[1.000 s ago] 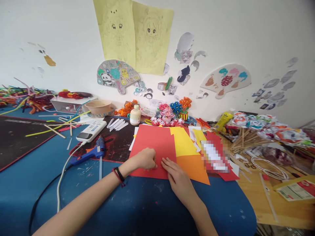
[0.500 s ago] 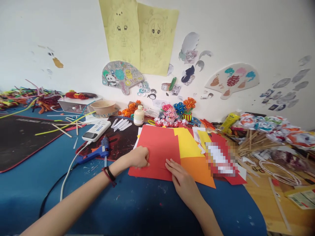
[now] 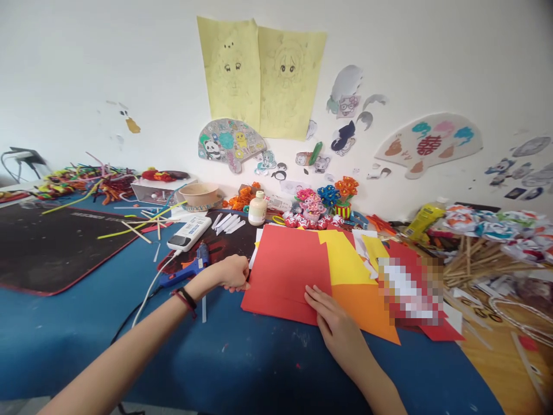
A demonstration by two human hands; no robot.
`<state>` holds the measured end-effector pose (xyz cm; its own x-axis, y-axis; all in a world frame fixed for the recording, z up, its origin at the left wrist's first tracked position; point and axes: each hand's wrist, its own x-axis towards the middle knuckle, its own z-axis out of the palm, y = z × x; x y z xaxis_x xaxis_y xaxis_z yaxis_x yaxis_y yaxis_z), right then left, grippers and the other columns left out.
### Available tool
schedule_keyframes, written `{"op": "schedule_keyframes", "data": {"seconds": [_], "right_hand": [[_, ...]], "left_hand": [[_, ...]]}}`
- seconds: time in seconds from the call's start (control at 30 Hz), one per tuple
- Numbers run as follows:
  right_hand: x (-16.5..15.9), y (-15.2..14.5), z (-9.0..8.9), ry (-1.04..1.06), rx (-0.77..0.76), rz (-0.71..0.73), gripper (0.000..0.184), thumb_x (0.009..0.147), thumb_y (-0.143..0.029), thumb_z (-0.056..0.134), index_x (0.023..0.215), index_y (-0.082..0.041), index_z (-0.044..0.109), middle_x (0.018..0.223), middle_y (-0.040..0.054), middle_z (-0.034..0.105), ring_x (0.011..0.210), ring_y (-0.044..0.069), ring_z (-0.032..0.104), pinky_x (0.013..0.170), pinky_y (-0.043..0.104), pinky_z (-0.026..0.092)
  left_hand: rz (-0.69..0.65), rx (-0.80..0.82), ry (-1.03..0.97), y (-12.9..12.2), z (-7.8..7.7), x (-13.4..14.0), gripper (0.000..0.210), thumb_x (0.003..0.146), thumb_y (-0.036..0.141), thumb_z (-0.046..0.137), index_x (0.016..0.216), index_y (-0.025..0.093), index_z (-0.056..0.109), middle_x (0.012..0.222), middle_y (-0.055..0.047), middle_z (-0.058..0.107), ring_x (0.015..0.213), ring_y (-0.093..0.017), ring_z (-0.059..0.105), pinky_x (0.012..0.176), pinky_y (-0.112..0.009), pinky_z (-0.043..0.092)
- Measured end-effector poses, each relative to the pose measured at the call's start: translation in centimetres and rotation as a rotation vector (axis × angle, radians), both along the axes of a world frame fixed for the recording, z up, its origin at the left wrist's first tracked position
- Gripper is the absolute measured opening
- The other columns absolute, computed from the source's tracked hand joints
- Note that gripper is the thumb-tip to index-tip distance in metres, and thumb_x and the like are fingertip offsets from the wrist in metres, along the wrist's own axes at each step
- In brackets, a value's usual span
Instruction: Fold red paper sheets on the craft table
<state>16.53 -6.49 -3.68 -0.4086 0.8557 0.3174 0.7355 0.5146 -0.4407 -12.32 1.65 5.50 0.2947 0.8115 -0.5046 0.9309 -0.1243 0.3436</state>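
A sheet of red paper [image 3: 289,259] lies on top of a stack at the middle of the table, with a crease or edge line near its front. My right hand [image 3: 334,320] rests flat on its front right part, fingers stretched out. At the sheet's left edge is my left hand [image 3: 235,272], closed with the fingers curled in; whatever they pinch, if anything, is hidden. A yellow sheet [image 3: 345,259] and an orange sheet [image 3: 363,308] stick out from under the red one on the right. Left of my left hand lies a blue hot glue gun [image 3: 190,269].
A white power bank [image 3: 189,232] with a cable, paper strips [image 3: 228,223] and a glue bottle [image 3: 258,208] stand behind my left hand. Pipe-cleaner flowers [image 3: 313,202] line the wall. A dark mat [image 3: 56,248] is at left; wrapped bundles on sticks [image 3: 469,256] are at right.
My left hand has moved left across the red sheet to its left edge, still closed. My right hand stays flat on the paper. The view has shifted, so the scene sits further right and lower.
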Motion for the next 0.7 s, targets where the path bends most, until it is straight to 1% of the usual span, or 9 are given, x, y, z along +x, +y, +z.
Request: {"op": "schedule_keyframes", "data": {"seconds": [0.13, 0.23, 0.3, 0.37, 0.4, 0.43, 0.5, 0.57, 0.7], "right_hand": [[0.1, -0.1, -0.1, 0.025, -0.019, 0.007, 0.049, 0.091, -0.013, 0.036, 0.134, -0.026, 0.053, 0.141, 0.0019, 0.051, 0.134, 0.021, 0.041, 0.11, 0.046, 0.039], [0.1, -0.2, 0.8, 0.055, -0.015, -0.006, 0.043, 0.093, -0.018, 0.036, 0.129, -0.025, 0.057, 0.139, 0.0037, 0.052, 0.132, 0.022, 0.043, 0.109, 0.044, 0.04], [-0.4, -0.2, 2.1, 0.106, 0.021, -0.078, 0.037, 0.093, -0.023, 0.039, 0.122, -0.023, 0.061, 0.132, 0.0069, 0.058, 0.125, 0.023, 0.051, 0.104, 0.042, 0.044], [-1.4, 0.0, 3.6, 0.151, 0.019, -0.201, 0.028, 0.092, -0.028, 0.044, 0.107, -0.02, 0.066, 0.109, 0.0099, 0.069, 0.103, 0.023, 0.064, 0.089, 0.037, 0.052], [-2.0, 0.2, 4.3, 0.157, -0.029, -0.264, 0.024, 0.09, -0.031, 0.048, 0.093, -0.019, 0.068, 0.09, 0.009, 0.072, 0.083, 0.022, 0.068, 0.075, 0.033, 0.055], [-2.7, 0.5, 4.9, 0.124, -0.114, -0.299, 0.025, 0.089, -0.035, 0.051, 0.078, -0.019, 0.066, 0.072, 0.0069, 0.07, 0.067, 0.02, 0.067, 0.063, 0.03, 0.054], [-4.2, 1.3, 5.7, 0.039, -0.387, -0.25, 0.032, 0.084, -0.038, 0.057, 0.059, -0.019, 0.059, 0.051, 0.0032, 0.063, 0.044, 0.016, 0.06, 0.045, 0.024, 0.046], [-5.5, 2.2, 5.8, 0.019, -0.587, -0.181, 0.037, 0.082, -0.038, 0.059, 0.051, -0.018, 0.054, 0.045, 0.0019, 0.061, 0.036, 0.012, 0.056, 0.039, 0.021, 0.042], [-6.5, 4.0, 4.7, 0.033, -0.716, -0.118, 0.041, 0.083, -0.039, 0.055, 0.049, -0.017, 0.058, 0.045, 0.0026, 0.062, 0.034, 0.011, 0.056, 0.033, 0.018, 0.038]], "left_hand": [[-0.011, 0.064, 0.09, -0.2, 1.0, -0.2, 0.011, 0.063, 0.019, 0.059, 0.053, 0.016, 0.061, 0.052, -0.005, 0.064, 0.047, -0.016, 0.059, 0.052, -0.026, 0.049], [-0.001, 0.233, 0.172, -1.1, 2.2, -0.1, 0.003, 0.062, 0.016, 0.062, 0.06, 0.015, 0.065, 0.07, -0.013, 0.07, 0.073, -0.027, 0.068, 0.068, -0.034, 0.052], [0.016, 0.386, 0.205, -2.1, 2.7, 0.6, 0.012, 0.07, 0.018, 0.059, 0.074, 0.014, 0.069, 0.089, -0.019, 0.07, 0.091, -0.033, 0.066, 0.076, -0.04, 0.05], [0.01, 0.539, 0.21, -3.0, 2.6, 2.1, 0.021, 0.081, 0.022, 0.05, 0.083, 0.014, 0.069, 0.093, -0.02, 0.069, 0.093, -0.033, 0.066, 0.076, -0.042, 0.05], [-0.012, 0.589, 0.199, -3.3, 2.2, 3.0, 0.025, 0.084, 0.025, 0.047, 0.084, 0.013, 0.069, 0.09, -0.019, 0.069, 0.088, -0.033, 0.067, 0.074, -0.041, 0.05], [-0.046, 0.614, 0.168, -3.4, 1.8, 4.1, 0.028, 0.086, 0.027, 0.045, 0.084, 0.013, 0.069, 0.087, -0.019, 0.069, 0.086, -0.032, 0.068, 0.072, -0.04, 0.05], [-0.078, 0.614, 0.129, -3.2, 0.4, 6.1, 0.03, 0.088, 0.024, 0.042, 0.083, 0.012, 0.069, 0.083, -0.019, 0.069, 0.081, -0.031, 0.068, 0.069, -0.038, 0.049], [-0.075, 0.619, 0.107, -2.7, -1.0, 7.6, 0.033, 0.09, 0.022, 0.039, 0.084, 0.011, 0.069, 0.084, -0.019, 0.069, 0.081, -0.029, 0.068, 0.069, -0.036, 0.048], [-0.024, 0.649, 0.073, -1.4, -3.3, 8.4, 0.037, 0.093, 0.026, 0.035, 0.088, 0.012, 0.068, 0.086, -0.017, 0.069, 0.082, -0.027, 0.068, 0.07, -0.034, 0.046]]}}
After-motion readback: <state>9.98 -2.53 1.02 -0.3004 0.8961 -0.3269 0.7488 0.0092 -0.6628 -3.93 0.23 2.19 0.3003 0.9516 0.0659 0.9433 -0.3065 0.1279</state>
